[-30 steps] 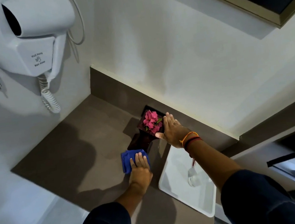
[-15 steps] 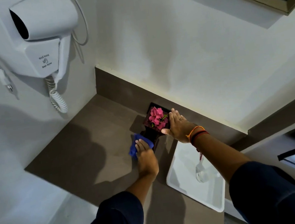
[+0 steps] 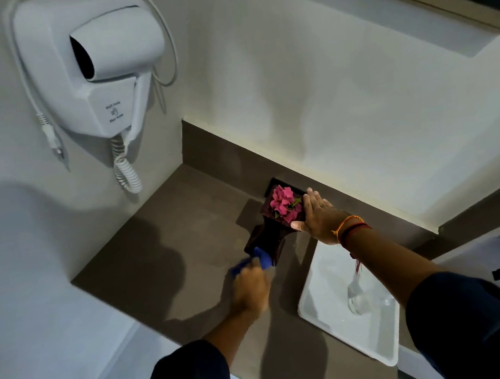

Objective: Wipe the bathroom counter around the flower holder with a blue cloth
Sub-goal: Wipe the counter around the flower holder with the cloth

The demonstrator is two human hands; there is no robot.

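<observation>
The left hand (image 3: 249, 287) is closing around a soft, crumpled blue cloth (image 3: 262, 258), pressing it on the smooth grey-brown counter (image 3: 161, 250) against the near base of the dark, glossy, square flower holder (image 3: 274, 233). The right hand (image 3: 319, 217), fingers flat and extended, is touching the holder's top edge beside the pink flowers (image 3: 283, 201).

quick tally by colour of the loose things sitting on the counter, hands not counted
blue: 1, the blue cloth
dark brown with pink blooms: 1, the flower holder
white: 1, the tray
clear: 1, the glass item standing in the tray
total: 4
</observation>
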